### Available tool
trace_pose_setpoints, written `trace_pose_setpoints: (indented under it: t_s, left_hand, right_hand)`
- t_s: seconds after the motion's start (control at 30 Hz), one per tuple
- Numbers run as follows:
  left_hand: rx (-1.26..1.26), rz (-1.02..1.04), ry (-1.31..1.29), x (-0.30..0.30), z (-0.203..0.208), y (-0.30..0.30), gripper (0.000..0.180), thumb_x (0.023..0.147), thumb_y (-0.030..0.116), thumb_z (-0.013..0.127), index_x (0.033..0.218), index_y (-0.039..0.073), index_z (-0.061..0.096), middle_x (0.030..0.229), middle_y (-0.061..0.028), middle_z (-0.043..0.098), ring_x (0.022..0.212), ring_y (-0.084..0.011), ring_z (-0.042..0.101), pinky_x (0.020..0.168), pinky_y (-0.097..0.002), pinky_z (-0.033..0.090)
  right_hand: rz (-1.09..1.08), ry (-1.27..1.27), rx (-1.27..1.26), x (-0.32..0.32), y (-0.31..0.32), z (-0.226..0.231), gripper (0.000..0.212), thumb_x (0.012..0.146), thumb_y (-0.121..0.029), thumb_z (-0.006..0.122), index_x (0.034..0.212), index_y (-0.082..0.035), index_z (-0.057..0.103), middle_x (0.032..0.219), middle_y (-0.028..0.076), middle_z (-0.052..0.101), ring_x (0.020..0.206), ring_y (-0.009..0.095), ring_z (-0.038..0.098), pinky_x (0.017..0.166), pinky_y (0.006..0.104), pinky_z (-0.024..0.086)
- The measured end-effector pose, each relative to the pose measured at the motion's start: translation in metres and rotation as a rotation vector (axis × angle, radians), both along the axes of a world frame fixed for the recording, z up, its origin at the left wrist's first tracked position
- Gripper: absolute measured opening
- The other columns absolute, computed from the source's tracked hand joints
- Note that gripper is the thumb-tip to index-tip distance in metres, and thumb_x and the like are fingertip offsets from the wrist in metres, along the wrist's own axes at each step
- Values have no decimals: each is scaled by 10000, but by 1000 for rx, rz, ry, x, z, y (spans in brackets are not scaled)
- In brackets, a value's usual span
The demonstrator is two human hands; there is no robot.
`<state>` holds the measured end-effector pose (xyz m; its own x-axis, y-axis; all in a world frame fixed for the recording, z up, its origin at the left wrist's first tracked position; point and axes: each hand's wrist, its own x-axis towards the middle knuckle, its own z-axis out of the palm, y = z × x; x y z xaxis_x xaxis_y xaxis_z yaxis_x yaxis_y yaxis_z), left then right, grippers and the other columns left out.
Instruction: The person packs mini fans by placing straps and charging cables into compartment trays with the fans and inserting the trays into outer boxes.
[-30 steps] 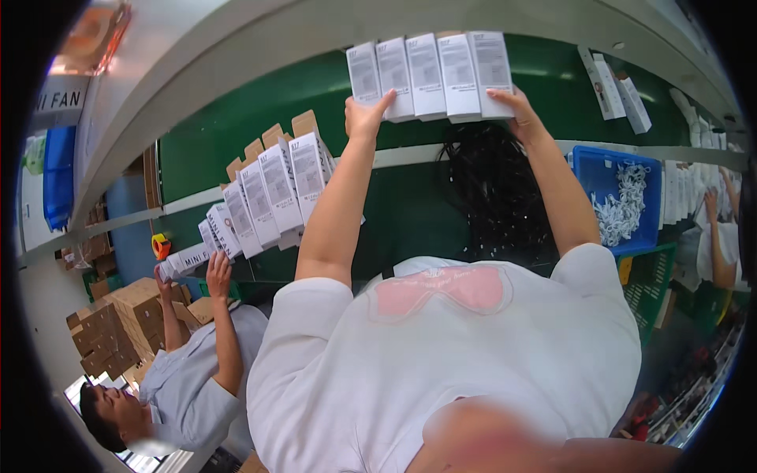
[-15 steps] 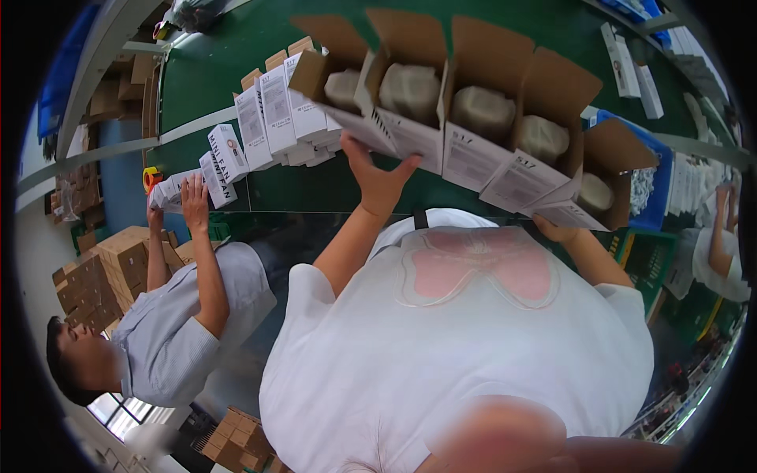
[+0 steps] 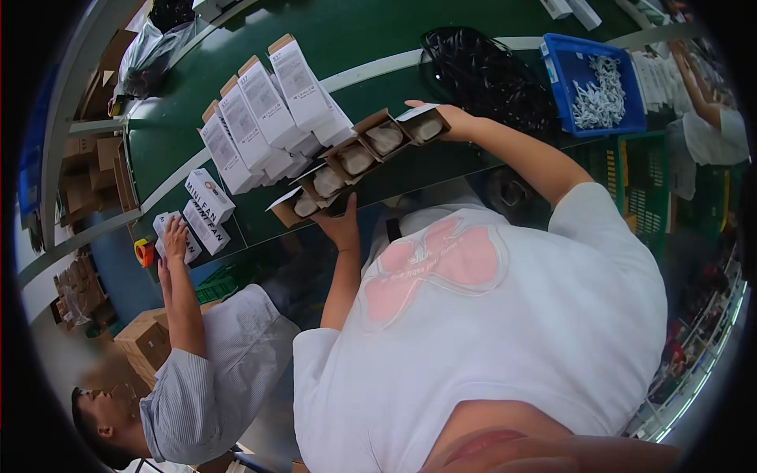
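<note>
A slanting row of several small open cartons [image 3: 322, 167] is squeezed between my two hands. Each carton holds a pale wrapped item [image 3: 385, 139], and the open brown ends face up toward me. My left hand [image 3: 341, 227] presses on the near left end of the row, thumb up along its side. At the far right end, my right hand [image 3: 451, 122] grips the last carton; some of its fingers are hidden behind it. Just left of the row, a stack of white cartons [image 3: 256, 118] with brown flaps lies on the green table [image 3: 378, 30].
A blue bin [image 3: 558, 94] of small white parts stands right of a heap of black items in plastic [image 3: 481, 75]. At the left, a co-worker's hand [image 3: 175, 236] rests on white cartons [image 3: 206, 225] near a yellow-and-red tape dispenser [image 3: 143, 252]. A green crate [image 3: 643, 185] stands right.
Both hands have brought the carton row down and left, against the white stack. It now slants up to the right, and my right hand sits at its far end.
</note>
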<state>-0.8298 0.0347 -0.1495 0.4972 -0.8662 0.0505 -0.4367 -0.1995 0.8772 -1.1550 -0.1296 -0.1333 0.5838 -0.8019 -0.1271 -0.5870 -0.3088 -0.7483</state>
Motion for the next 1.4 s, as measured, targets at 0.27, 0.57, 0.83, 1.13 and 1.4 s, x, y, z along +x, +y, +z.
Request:
trace_pose_setpoints:
  t_s: [0.27,0.57,0.83,1.13,1.4]
  left_hand:
    - [7,31,156,-15,-15,-2,967,742,190,855,1416,-49,205,1467,-256,318,1374,-308,333,1147,-380,236]
    - [75,75,69,-61,-7,-25,1009,762,298,839,1431,-66,177,1449,-278,328,1370,-335,332,1130,-389,265]
    - [-331,-118,-292,-31,92,-20,726,892,127,599,1482,12,191,1521,-221,241,1433,-322,234,1176,-452,172]
    - [-819,-737,121,-239,294,-165,699,899,238,676,1435,10,289,1508,-188,312,1421,-307,294,1173,-440,195]
    - [-406,-1109,290,-322,306,-195,195,998,147,513,1044,-12,616,972,-88,709,934,-129,680,781,-268,505]
  right_hand:
    - [-604,396,-499,-72,-55,-5,222,801,-161,658,1005,-75,647,915,105,670,912,324,632,828,438,503]
    - [-641,-588,362,-130,-72,47,199,914,-229,636,929,-38,689,698,12,642,637,93,602,611,246,463]
    - [-110,-908,251,-193,-75,298,248,984,-271,569,937,-43,653,688,-31,558,561,31,494,596,214,467]
    - [-6,-912,171,-168,-27,419,235,980,-189,520,817,-21,547,496,-48,355,395,38,286,373,224,206]
    - [-36,-859,-122,-228,-8,429,207,958,-186,580,953,21,600,592,-8,477,417,39,363,395,209,329]
